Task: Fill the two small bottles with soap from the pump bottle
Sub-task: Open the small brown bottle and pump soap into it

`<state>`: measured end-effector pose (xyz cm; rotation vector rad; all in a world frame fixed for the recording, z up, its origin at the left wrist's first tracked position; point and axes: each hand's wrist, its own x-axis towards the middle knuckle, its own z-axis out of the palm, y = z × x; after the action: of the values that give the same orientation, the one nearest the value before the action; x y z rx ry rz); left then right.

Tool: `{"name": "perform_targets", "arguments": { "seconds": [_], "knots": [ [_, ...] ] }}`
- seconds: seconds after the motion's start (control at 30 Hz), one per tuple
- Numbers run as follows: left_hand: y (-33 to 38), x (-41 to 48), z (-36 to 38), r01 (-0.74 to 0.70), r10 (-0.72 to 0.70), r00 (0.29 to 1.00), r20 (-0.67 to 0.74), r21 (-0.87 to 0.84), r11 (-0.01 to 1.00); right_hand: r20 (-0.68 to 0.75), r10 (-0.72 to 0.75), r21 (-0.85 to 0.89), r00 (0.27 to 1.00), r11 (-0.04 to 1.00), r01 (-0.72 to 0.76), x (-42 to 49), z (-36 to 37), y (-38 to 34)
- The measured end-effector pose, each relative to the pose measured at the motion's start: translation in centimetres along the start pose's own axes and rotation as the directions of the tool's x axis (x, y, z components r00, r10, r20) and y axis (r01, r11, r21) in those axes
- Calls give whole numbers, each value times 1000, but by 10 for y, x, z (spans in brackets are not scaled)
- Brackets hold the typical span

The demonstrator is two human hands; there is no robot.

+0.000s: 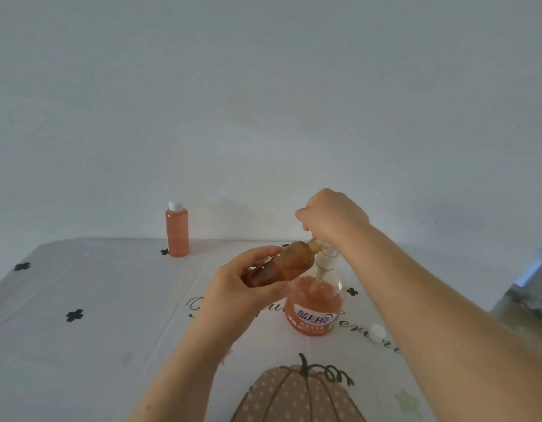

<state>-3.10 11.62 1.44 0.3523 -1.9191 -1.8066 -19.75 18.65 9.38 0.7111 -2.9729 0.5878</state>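
Observation:
My left hand (242,284) grips a small brown bottle (289,261), tilted with its open mouth up against the pump's nozzle. The pump bottle (314,309) stands on the table, clear with orange soap in its lower half and an orange label. On top of its white pump head rests my right hand (333,216), fingers closed over it. A second small bottle (177,229), holding orange soap and closed with a white cap, stands upright at the table's far left edge.
A loose white cap (378,332) lies on the table right of the pump bottle. The tablecloth (111,315) is white with black crosses, script lettering and a pumpkin print. A plain wall rises behind the table.

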Motion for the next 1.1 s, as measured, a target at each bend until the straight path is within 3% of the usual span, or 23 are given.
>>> {"name": "perform_targets", "arguments": {
  "seconds": [0.23,1.1],
  "knots": [
    [3,-2,2,-3,3,1000,0,-3,1000,-16,-55,-103,998,993,53,-6,-9,-1],
    [-7,5,0,23,-23,1000,-2,17,1000,-4,-19,48,1000,999,20,6,15,8]
  ]
}}
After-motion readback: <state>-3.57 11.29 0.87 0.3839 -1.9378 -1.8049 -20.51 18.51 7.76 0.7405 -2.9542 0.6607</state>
